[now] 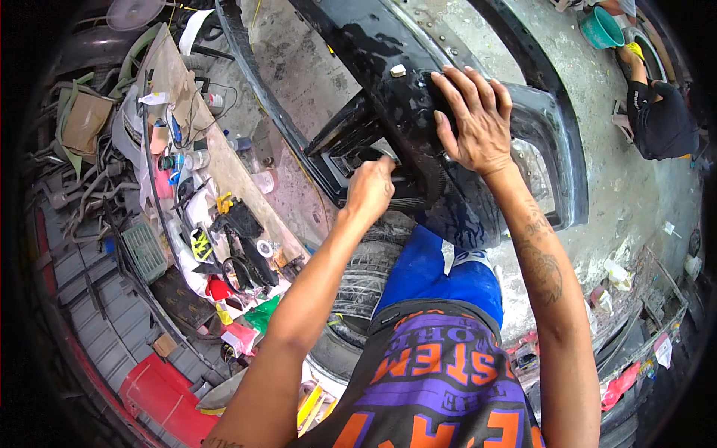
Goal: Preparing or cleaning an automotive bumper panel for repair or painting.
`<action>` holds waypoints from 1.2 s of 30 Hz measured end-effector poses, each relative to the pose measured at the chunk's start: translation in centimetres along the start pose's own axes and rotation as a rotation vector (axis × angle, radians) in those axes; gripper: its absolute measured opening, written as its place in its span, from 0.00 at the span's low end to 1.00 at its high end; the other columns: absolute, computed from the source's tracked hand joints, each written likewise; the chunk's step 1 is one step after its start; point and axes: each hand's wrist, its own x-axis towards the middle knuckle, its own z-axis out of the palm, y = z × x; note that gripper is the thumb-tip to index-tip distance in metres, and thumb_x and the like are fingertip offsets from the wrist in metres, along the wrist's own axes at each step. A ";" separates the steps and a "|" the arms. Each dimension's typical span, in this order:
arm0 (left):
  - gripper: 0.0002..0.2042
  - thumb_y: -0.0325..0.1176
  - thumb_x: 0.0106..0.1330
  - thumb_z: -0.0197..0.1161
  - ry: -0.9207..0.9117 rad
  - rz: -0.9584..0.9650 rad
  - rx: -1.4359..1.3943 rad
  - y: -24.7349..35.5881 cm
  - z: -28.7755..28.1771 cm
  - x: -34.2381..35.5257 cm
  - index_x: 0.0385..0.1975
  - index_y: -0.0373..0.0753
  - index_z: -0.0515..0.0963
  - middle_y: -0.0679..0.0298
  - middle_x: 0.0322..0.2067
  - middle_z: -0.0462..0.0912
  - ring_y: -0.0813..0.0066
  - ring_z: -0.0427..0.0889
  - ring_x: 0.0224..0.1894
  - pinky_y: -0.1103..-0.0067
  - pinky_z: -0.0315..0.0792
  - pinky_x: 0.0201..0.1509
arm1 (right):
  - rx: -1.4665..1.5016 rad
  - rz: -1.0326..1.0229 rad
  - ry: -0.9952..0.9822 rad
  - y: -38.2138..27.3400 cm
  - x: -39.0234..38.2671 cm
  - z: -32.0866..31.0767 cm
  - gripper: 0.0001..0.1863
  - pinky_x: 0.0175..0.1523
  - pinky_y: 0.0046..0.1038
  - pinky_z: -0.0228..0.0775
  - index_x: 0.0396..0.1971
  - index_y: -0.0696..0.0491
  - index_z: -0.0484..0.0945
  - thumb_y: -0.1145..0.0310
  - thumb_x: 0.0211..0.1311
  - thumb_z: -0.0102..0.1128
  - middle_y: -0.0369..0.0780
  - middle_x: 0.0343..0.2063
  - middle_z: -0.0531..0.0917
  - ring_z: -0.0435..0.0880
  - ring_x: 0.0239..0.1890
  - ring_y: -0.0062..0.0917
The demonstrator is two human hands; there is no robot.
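Observation:
A wet black car bumper (370,45) lies across the space in front of me, with water drops and streaks on its surface. My right hand (478,123) rests on top of it, palm down and fingers spread. Beside those fingers sits a small off-white block (398,71). My left hand (370,187) is closed in a fist at the edge of a recessed opening in the bumper. Whatever its fingers may hold is hidden from view.
A bench (216,157) at left carries bottles, rags and tools. Below the bumper stand tires (366,276). Metal scrap and a red panel (160,399) lie farther left. At far right, another person (661,119) works by a green bucket (601,30).

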 end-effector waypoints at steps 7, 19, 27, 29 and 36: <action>0.10 0.24 0.70 0.53 0.047 0.035 -0.021 -0.2 -1.2 -0.5 0.42 0.33 0.83 0.41 0.36 0.86 0.42 0.86 0.42 0.60 0.81 0.46 | -0.003 0.004 0.005 0.1 0.3 0.0 0.30 0.75 0.38 0.45 0.68 0.43 0.71 0.54 0.65 0.57 0.34 0.65 0.73 0.66 0.69 0.29; 0.10 0.26 0.72 0.52 0.049 -0.020 -0.004 -3.7 -3.1 -0.8 0.46 0.34 0.80 0.43 0.37 0.86 0.43 0.86 0.41 0.59 0.80 0.44 | 0.008 0.001 -0.009 -0.3 0.3 -0.5 0.31 0.75 0.39 0.45 0.68 0.43 0.70 0.55 0.64 0.57 0.34 0.65 0.73 0.66 0.70 0.29; 0.13 0.36 0.79 0.52 0.206 -0.245 -0.075 -0.1 -9.7 -6.2 0.46 0.38 0.84 0.50 0.27 0.85 0.59 0.86 0.28 0.69 0.74 0.33 | 0.027 -0.010 0.020 -0.1 0.1 0.0 0.30 0.75 0.40 0.45 0.68 0.43 0.70 0.55 0.66 0.56 0.34 0.66 0.72 0.65 0.70 0.29; 0.14 0.37 0.80 0.51 0.341 -0.165 -0.096 -0.8 -10.2 -8.2 0.47 0.40 0.84 0.51 0.25 0.83 0.61 0.82 0.25 0.70 0.73 0.33 | 0.043 -0.002 0.017 -0.4 0.0 0.1 0.30 0.76 0.40 0.45 0.68 0.44 0.70 0.54 0.67 0.55 0.35 0.66 0.72 0.65 0.70 0.31; 0.11 0.35 0.78 0.53 0.343 -0.096 -0.050 -0.4 -8.3 -8.5 0.49 0.41 0.81 0.46 0.36 0.86 0.43 0.86 0.38 0.61 0.78 0.40 | 0.045 -0.027 0.062 0.0 0.1 0.4 0.30 0.76 0.41 0.46 0.67 0.46 0.70 0.52 0.68 0.57 0.37 0.65 0.73 0.65 0.70 0.32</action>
